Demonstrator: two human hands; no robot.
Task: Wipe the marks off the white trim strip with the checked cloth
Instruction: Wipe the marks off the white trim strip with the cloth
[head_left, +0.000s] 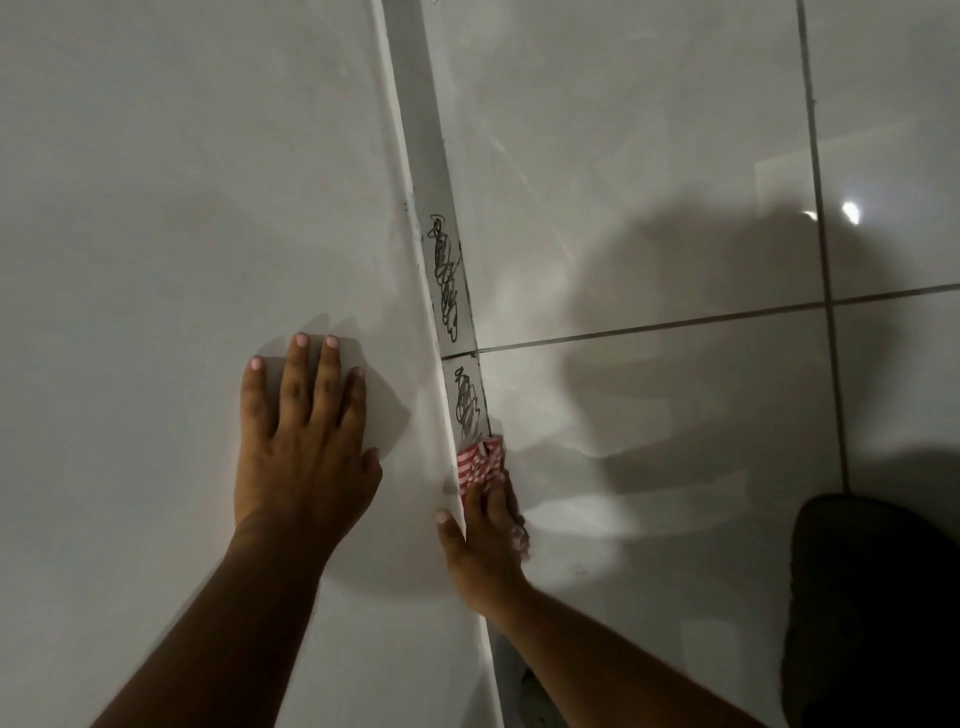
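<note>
We have the checked cloth (480, 460) bunched under our right hand (483, 540), fingers closed over it and pressing it flat against the white trim strip (434, 156). The thumb rides on the raised edge beside the strip, and the red-and-white folds poke out past our fingertips, touching the lower end of the nearest scribble. More cloth seems to trail along the outer side of the hand, though the dim light there makes that hard to confirm.

Our left hand (301, 436) holds nothing; it lies open, palm down and fingers spread, on the plain white wall (182, 208) beside the strip, probably to steady us.

Just ahead of the cloth sits the lower scribble (467, 408), dark pen loops running up to a thin joint across the strip. Beyond that joint the upper scribble (445, 278) stretches further along. Both look sharp and unsmeared, so we judge the wiping has barely started: the cloth is in place at the foot of the marks, and nearly all the rubbing is left. The strip further up is clean.

To the right lies the glossy tiled floor (649, 182), with a dark rounded shape (872, 608) at the lower right corner.
</note>
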